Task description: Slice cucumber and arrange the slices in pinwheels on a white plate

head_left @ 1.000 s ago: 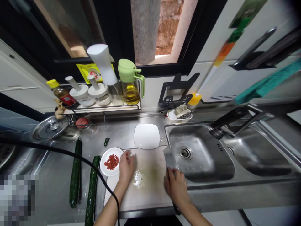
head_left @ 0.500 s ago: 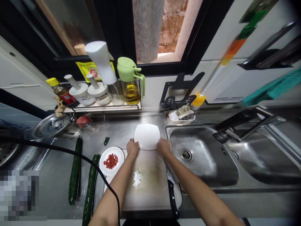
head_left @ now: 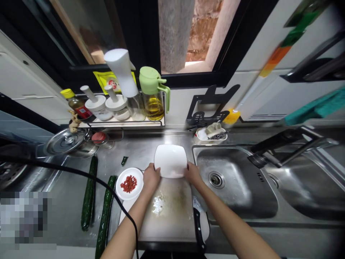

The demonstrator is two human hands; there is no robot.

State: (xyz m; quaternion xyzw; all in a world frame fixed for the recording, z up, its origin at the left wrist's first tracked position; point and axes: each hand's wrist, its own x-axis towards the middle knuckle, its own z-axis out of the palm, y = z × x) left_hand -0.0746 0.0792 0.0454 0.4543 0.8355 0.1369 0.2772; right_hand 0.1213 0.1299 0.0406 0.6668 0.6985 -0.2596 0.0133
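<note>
A white square plate with rounded corners [head_left: 170, 161] is gripped at its two sides, over the far end of the cutting board [head_left: 172, 226]. My left hand [head_left: 151, 176] closes on its left edge, thumb on top. On the right edge, my right hand [head_left: 193, 173] holds it the same way. The plate looks bare. Left of the board is a round white plate [head_left: 120, 194] with chopped red pieces [head_left: 128, 184]. Two cucumbers, one [head_left: 89, 198] farther left and one [head_left: 106, 212] nearer, lie on the counter. A black-handled knife [head_left: 198, 226] rests along the board's right side.
A double steel sink [head_left: 234, 208] with a black faucet [head_left: 277, 144] is on the right. An oil jug [head_left: 154, 97] and seasoning jars stand on a rack at the back. A black cable [head_left: 107, 187] hangs across the left foreground. A small green cucumber end [head_left: 124, 160] lies behind the round plate.
The square plate, held in both my hands, has come slightly nearer and appears a little larger. The whole view has shifted slightly, so the surroundings sit farther right.
</note>
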